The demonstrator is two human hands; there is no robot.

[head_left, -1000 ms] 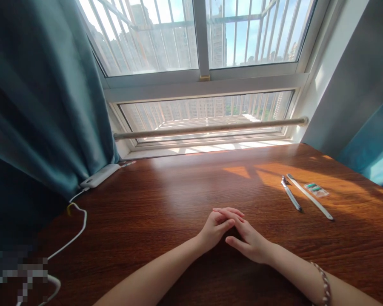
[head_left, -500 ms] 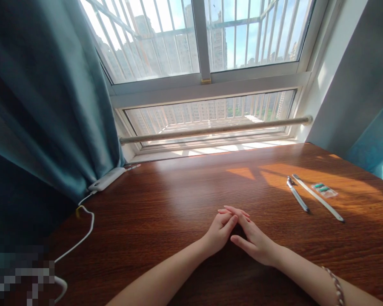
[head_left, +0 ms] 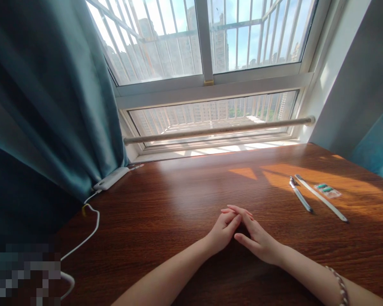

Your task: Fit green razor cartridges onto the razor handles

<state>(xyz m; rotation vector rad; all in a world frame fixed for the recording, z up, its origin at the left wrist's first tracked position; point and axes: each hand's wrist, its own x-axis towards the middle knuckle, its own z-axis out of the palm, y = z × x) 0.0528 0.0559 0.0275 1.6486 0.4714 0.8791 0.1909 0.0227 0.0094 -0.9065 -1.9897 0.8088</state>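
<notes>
My left hand and my right hand rest together on the wooden table, their fingertips overlapping. The fingers of my right hand lie stretched over those of the left, with its thumb held apart. My left thumb touches the right fingers, while the other left fingers are partly covered. No object shows in either hand. To the right of them lie a silver pen-like tool, a long pale flat strip and a small clear pack with green pieces in it.
The brown table reaches to a window with a horizontal rail. At the left, a white box-shaped device with a white cable sits by a blue curtain. A braided band is round my right forearm.
The view has shifted slightly, so everything appears a little further right. My hands keep the same overlapping pose.
</notes>
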